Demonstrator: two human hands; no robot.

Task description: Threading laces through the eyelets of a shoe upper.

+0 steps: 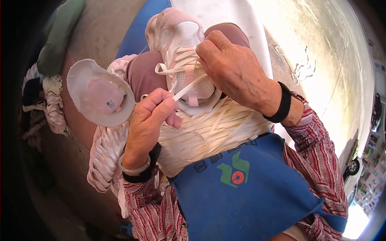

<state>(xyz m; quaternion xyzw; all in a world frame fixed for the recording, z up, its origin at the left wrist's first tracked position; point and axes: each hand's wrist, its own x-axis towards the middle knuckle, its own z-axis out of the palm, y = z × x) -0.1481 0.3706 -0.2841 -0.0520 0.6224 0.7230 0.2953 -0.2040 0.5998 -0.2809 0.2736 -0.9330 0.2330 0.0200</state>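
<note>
A white mesh shoe with pink overlays [183, 38] stands between my knees, its tongue toward me. White lace crosses its upper part, and one loop hangs at its left side. My left hand [144, 120] pinches a flat white shoelace [188, 87] between thumb and fingers, just left of the tongue. That lace runs taut up to my right hand [235, 68], which is closed at the shoe's right eyelet edge. Its fingertips are mostly hidden, so their exact grip on the lace does not show. A thick bundle of cream laces [217, 124] lies across my lap below the shoe.
At left is a white rounded piece [76, 86] with a pink oval and small label in it. Pink-and-white laces [105, 160] hang below it; more bundles [54, 104] sit farther left. A loose lace [301, 68] lies on the floor at right. A blue apron [241, 201] covers my lap.
</note>
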